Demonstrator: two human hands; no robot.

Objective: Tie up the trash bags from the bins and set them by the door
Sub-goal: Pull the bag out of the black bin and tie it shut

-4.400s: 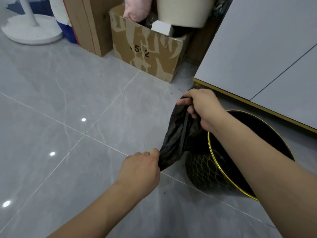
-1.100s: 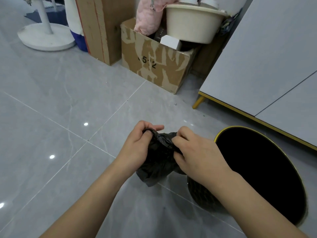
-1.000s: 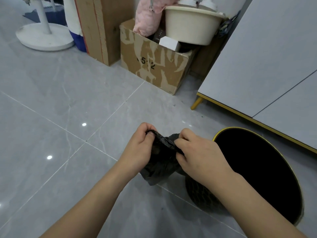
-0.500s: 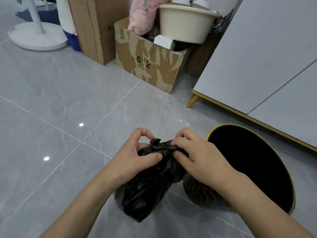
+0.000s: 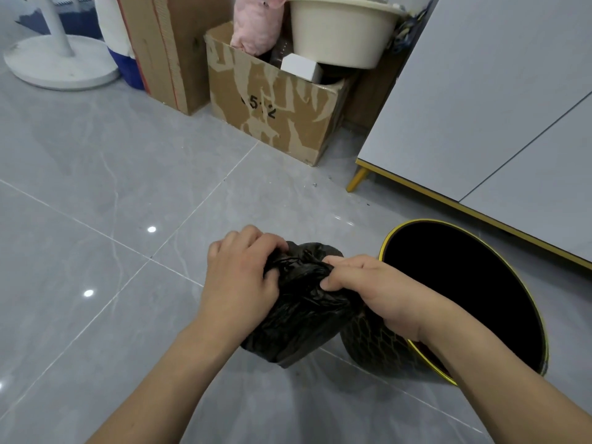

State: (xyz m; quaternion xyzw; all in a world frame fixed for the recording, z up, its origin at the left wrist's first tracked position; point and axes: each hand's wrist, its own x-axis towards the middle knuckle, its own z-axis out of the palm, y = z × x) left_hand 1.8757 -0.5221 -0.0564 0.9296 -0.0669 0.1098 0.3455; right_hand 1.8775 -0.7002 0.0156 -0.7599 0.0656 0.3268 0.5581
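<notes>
A small black trash bag (image 5: 298, 318) hangs above the grey tiled floor, just left of a black mesh bin (image 5: 464, 302) with a gold rim. My left hand (image 5: 240, 283) grips the bag's gathered top from the left, fingers curled into the plastic. My right hand (image 5: 371, 290) pinches the bunched top from the right, its wrist over the bin's near rim. The bag's neck is crumpled between both hands; whether a knot is formed there is hidden. The bin's inside looks dark.
A torn cardboard box (image 5: 275, 110) holding a cream basin (image 5: 339, 27) and pink cloth stands at the back. A taller carton (image 5: 160, 49) and a white fan base (image 5: 61, 62) are to its left. A grey cabinet (image 5: 499, 100) with gold legs runs along the right.
The bag has come fully out of the bin and now hangs between my hands. Both hands have closed in on its bunched top, the left hand's fingers now curled over it.
</notes>
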